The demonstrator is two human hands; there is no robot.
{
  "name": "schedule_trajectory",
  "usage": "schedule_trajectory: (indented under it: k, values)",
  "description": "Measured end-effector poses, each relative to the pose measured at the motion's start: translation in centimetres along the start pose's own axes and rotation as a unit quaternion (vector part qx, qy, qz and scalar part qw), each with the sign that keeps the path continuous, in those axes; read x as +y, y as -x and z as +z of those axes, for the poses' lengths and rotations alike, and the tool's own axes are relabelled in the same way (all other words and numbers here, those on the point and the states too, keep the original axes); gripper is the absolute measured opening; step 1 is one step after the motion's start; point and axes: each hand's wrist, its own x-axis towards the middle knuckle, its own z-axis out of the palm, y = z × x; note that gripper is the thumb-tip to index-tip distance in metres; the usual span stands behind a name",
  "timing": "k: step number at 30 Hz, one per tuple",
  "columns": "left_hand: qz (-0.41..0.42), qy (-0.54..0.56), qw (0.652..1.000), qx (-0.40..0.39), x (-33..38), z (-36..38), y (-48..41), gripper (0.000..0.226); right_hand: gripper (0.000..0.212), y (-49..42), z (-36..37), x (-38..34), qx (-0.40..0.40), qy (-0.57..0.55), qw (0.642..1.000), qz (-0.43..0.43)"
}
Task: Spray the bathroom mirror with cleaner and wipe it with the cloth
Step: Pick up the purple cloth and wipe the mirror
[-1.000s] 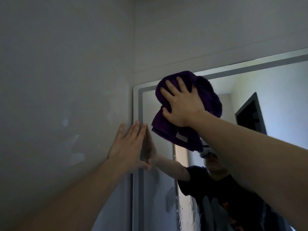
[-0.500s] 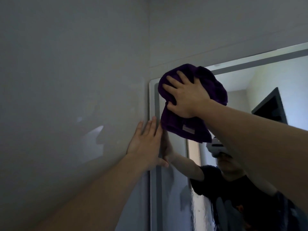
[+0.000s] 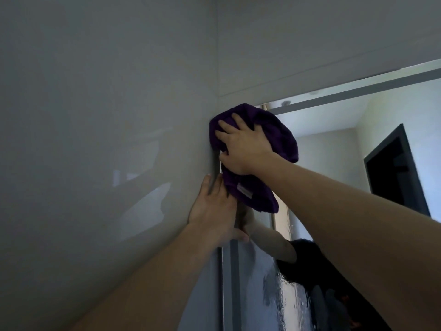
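Observation:
A bunched purple cloth (image 3: 276, 132) is pressed against the top left corner of the mirror (image 3: 331, 149), right where the mirror meets the side wall. My right hand (image 3: 243, 146) lies flat over the cloth, fingers spread, holding it to the glass. My left hand (image 3: 214, 209) rests flat below it, fingers together, on the mirror's left edge and the wall, holding nothing. Wet streaks show on the lower glass (image 3: 274, 297). No spray bottle is in view.
A glossy grey side wall (image 3: 107, 151) fills the left. Above the mirror runs a pale wall with a ledge line (image 3: 322, 75). The mirror reflects a dark doorway (image 3: 396, 173) and a person in a dark shirt.
My right hand has slid the cloth left and slightly up into the mirror's top left corner. My left hand has stayed flat on the mirror's edge. The view has shifted left.

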Motion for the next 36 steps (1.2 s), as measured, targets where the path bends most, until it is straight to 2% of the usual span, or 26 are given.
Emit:
schedule_trajectory:
  k: [4, 8, 12, 15, 18, 19, 22, 23, 25, 28, 29, 31, 33, 36]
  values:
    - [0.002, 0.012, 1.000, -0.004, -0.1, -0.2, 0.1, 0.133, 0.060, 1.0, -0.3, 0.2, -0.023, -0.042, 0.998, -0.031]
    - [0.008, 0.025, 1.000, -0.002, 0.0, -0.4, 0.2, 0.133, 0.060, 1.9, -0.7, 2.0, -0.023, -0.025, 0.998, -0.054]
    - [0.001, 0.028, 1.000, 0.007, -0.1, -0.5, 0.3, 0.138, 0.070, 1.8, -0.9, 3.5, 0.023, 0.028, 0.999, -0.007]
    - [0.009, 0.038, 0.999, 0.002, 0.1, -0.6, 0.4, 0.141, 0.070, 1.8, -0.5, 3.1, 0.037, 0.042, 0.998, 0.010]
    - [0.010, 0.095, 0.995, -0.010, -0.2, -1.0, 0.5, 0.137, 0.068, 2.0, -0.3, 2.6, 0.040, 0.039, 0.998, 0.013]
    - [0.009, 0.120, 0.993, -0.005, -0.5, -1.3, 0.5, 0.123, 0.067, 2.1, -0.3, 2.6, 0.040, 0.040, 0.998, 0.014]
    - [-0.028, 0.223, 0.971, 0.086, -1.5, -2.2, 0.6, 0.026, 0.066, 2.2, 0.0, 2.2, 0.043, 0.040, 0.998, 0.014]
    - [-0.053, 0.249, 0.959, 0.124, -1.7, -2.5, 0.8, 0.009, 0.066, 2.4, 0.1, 1.8, 0.041, 0.039, 0.998, 0.010]
    - [-0.075, 0.298, 0.936, 0.172, -1.5, -2.9, 1.5, 0.018, 0.066, 3.3, 0.8, 0.3, 0.027, 0.032, 0.999, 0.000]
    - [-0.052, 0.356, 0.916, 0.177, -1.1, -3.0, 2.0, 0.018, 0.073, 5.5, 2.2, -2.4, -0.017, 0.012, 1.000, -0.004]
    - [-0.044, 0.361, 0.916, 0.172, -1.2, -3.0, 2.2, 0.021, 0.079, 6.3, 2.6, -3.1, -0.027, 0.005, 1.000, 0.000]
    - [-0.032, 0.361, 0.918, 0.162, -1.4, -3.0, 2.2, 0.041, 0.089, 8.0, 3.6, -4.5, -0.032, -0.008, 0.999, 0.010]
    - [-0.022, 0.353, 0.925, 0.137, -1.4, -2.8, 2.2, 0.056, 0.088, 9.8, 4.9, -6.1, -0.012, -0.040, 0.999, 0.035]
    - [-0.006, 0.313, 0.943, 0.112, -1.0, -2.3, 2.1, 0.056, 0.082, 12.8, 7.3, -8.6, 0.017, -0.105, 0.991, 0.080]
